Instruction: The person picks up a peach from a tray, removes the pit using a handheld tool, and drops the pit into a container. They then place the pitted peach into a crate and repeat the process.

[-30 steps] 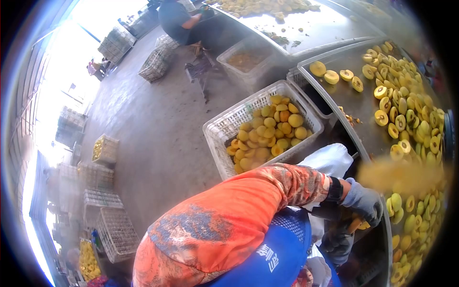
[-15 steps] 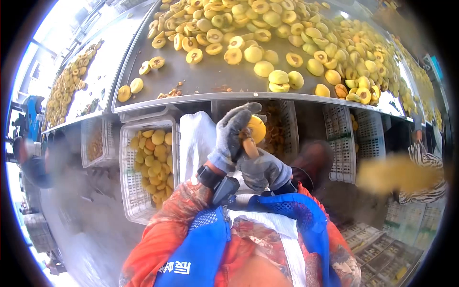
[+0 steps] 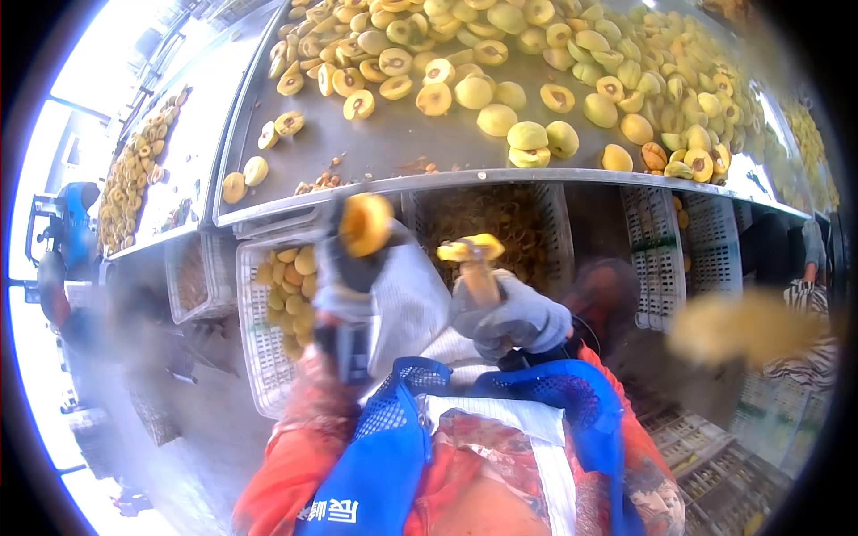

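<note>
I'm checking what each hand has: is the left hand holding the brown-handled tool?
No, the left hand holds a cut fruit half, while the right hand grips the brown-handled tool.

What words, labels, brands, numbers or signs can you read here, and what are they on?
"辰", probably: one white character on the blue apron.
Beside it, another white character: too distorted to read surely.
No lettering can be made out on the white crates or the tan-handled tool.
</note>
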Tool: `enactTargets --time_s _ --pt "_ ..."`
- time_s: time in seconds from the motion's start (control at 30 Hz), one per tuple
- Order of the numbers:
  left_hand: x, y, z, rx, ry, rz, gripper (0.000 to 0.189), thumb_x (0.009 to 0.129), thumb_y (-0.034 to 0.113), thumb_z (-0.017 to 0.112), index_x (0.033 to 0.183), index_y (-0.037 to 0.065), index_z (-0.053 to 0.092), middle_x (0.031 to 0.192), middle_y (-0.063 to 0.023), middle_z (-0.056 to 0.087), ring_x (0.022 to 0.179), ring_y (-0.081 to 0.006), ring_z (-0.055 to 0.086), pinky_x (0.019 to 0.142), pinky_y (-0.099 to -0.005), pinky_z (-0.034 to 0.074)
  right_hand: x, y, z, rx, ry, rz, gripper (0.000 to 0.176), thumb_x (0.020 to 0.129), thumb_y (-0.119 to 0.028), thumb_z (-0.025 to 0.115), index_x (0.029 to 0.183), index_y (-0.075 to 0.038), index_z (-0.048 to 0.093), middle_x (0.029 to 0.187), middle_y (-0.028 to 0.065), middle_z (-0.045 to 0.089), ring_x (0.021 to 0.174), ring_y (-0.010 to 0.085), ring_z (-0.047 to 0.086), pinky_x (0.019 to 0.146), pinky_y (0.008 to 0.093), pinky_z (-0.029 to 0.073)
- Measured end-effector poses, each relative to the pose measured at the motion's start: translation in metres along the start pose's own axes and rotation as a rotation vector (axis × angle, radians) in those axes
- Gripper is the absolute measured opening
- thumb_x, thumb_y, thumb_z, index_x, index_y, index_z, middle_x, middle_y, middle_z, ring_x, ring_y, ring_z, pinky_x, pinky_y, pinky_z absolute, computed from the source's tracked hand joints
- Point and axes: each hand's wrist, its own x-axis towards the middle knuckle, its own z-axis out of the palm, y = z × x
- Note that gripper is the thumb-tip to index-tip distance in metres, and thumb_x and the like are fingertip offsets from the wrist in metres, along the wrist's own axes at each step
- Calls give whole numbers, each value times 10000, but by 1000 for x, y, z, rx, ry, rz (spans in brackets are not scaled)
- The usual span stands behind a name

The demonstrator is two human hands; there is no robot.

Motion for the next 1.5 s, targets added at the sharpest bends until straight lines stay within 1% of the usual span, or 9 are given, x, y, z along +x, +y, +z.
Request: enactTargets --time_s 0.1,0.17,0.23,0.63,0.73,0.83,0.97,1.27,1.5 --pt "-5 -37 -114 921 -115 405 627 754 93 768 1300 -1 474 1068 -97 614 968 -175 608 810 -271 520 -5 18 -44 69 86 -200 246 740 -169 670 943 -45 605 728 81 621 631 174 608 578 292 477" --pt "-7 -131 -197 456 -27 -546 569 791 138 720 1303 21 502 1175 -148 617 1050 -235 610 875 -336 508 19 69 -96 -900 600 90 287 762 -226 640 978 -39 613 823 158 647 757 244 640 675 351 498" --pt "37 -146 -210 572 -20 -381 537 804 199 719 1279 32 532 1187 -162 614 1063 -253 606 908 -340 485 32 79 -109 -1302 830 228 328 784 -274 611 1013 -40 615 899 208 656 848 304 647 748 399 503" --pt "256 -104 115 857 -375 -147 739 714 330 764 1307 18 453 1159 -229 603 1094 -373 578 933 -396 461 -2 23 -73 -990 908 -141 331 771 -305 706 963 -69 576 854 181 664 796 375 642 695 443 509" --pt "247 -107 102 716 -277 -211 720 711 336 774 1271 1 469 1107 -211 625 1051 -329 605 903 -381 475 28 72 -111 -1315 845 368 338 755 -296 710 962 -61 581 844 200 654 805 391 634 709 466 505" --pt "217 -92 63 -161 -109 -549 437 817 300 722 1117 43 536 934 -114 643 752 -225 672 574 -274 532 27 60 -84 -1202 878 79 346 750 -297 709 969 -63 580 839 200 651 795 400 627 705 470 504" --pt "157 -72 26 -1110 -123 -749 490 896 386 583 1251 57 506 1079 -162 614 911 -318 649 726 -386 554 34 25 -54 -1111 859 -246 340 783 -301 672 1007 -66 572 848 195 646 773 378 632 676 454 503" --pt "50 -13 38 138 -179 272 565 736 -80 625 1277 36 511 1164 -141 616 1047 -253 608 911 -331 484 64 -11 -17 -1362 842 -303 348 776 -274 700 1014 -62 560 838 199 630 784 392 616 678 457 489" --pt "41 20 53 177 -42 338 328 841 38 544 1164 15 600 1102 -147 645 983 -260 637 882 -335 494 61 5 4 -1143 892 -297 330 781 -235 694 1023 -54 563 864 197 643 821 370 634 718 432 505"
